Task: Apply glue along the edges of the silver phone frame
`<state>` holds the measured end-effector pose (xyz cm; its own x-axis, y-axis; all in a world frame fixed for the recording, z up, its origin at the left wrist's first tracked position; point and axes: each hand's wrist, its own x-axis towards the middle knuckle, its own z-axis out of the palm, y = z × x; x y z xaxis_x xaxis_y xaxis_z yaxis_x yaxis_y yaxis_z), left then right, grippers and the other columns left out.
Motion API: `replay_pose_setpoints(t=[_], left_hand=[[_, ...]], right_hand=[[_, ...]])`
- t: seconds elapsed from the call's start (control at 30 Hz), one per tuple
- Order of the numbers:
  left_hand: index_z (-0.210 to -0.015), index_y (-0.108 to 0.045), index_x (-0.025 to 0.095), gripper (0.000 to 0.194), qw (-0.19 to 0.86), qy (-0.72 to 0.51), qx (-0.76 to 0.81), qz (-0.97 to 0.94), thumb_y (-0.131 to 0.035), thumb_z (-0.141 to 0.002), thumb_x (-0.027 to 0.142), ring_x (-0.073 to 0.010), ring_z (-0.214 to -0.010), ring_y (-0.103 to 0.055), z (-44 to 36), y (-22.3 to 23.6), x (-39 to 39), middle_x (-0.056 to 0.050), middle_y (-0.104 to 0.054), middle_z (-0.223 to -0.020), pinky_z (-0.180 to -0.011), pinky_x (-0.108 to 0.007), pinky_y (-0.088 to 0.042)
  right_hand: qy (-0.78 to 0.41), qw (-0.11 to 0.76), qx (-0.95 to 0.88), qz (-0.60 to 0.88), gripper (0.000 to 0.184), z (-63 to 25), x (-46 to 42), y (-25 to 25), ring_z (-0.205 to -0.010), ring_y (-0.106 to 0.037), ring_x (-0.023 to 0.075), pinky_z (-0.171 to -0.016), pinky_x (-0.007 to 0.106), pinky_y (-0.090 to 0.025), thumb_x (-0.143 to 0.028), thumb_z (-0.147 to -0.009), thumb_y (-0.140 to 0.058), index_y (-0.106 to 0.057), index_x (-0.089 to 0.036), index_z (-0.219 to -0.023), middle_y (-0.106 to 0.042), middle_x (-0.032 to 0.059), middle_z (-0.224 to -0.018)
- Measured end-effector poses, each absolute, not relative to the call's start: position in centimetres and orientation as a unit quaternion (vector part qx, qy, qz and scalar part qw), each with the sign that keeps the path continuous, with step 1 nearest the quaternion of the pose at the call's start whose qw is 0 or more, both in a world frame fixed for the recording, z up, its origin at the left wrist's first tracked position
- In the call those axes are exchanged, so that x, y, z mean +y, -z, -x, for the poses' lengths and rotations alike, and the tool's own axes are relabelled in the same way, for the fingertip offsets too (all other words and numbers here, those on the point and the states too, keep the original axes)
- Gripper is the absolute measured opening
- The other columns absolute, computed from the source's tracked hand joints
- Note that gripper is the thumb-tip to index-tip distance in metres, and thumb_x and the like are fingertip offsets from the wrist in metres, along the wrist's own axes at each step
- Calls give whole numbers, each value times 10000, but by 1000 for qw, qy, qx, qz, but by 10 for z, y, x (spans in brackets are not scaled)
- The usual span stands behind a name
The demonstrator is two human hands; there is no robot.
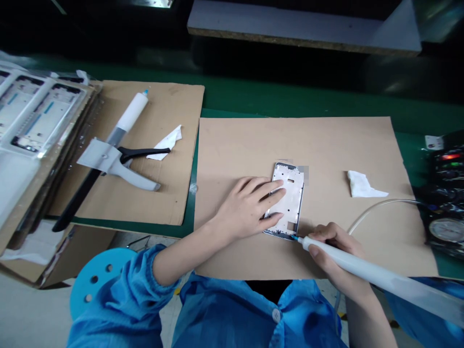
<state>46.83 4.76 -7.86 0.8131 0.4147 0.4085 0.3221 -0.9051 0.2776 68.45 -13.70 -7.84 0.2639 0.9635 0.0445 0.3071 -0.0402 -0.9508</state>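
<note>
A flat phone frame (pixel 293 198) with a pale inner plate and dark rim lies on the cardboard sheet in front of me. My left hand (pixel 250 205) rests on its left side, fingers spread and stretched over the plate. In my right hand (pixel 339 256) is a long white glue syringe (pixel 377 270), gripped near its front end between thumb and fingers. Its blue needle tip (pixel 295 238) is at the lower right corner of the frame; whether it touches I cannot tell. A clear air hose (pixel 373 208) runs behind the right hand.
To the left, a caulking gun (pixel 108 154) with a white cartridge lies on cardboard beside a white wipe (pixel 168 144). Stacked trays of phone frames (pixel 43 118) stand far left. Another crumpled wipe (pixel 362 185) lies right, near a dark device with a gauge (pixel 447 228). A blue stool (pixel 99 278) stands below.
</note>
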Motion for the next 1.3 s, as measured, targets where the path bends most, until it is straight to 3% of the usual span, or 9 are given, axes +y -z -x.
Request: replay_pose_setpoints(t=[1.0, 1.3], left_hand=[[-1507, -722, 194, 449, 105, -215, 198, -950, -604, -1174, 471, -278, -1450, -612, -468, 78, 48, -74, -689, -1622, -1219, -467, -487], [-1488, -730, 183, 440, 97, -224, 195, -950, -584, -1185, 466, -276, -1438, -616, -468, 78, 47, -70, -697, -1613, -1211, -458, -486]], right_hand=[[-336, 461, -526, 631, 251, -687, -130, 71, -616, -571, 195, -556, 314, -471, -313, -1021, -746, -570, -269, -847, -632, -6, -735], [-328, 454, -531, 636, 200, -686, -128, 68, -600, -635, 191, -550, 298, -520, -311, -992, -768, -648, -254, -842, -713, 15, -760]])
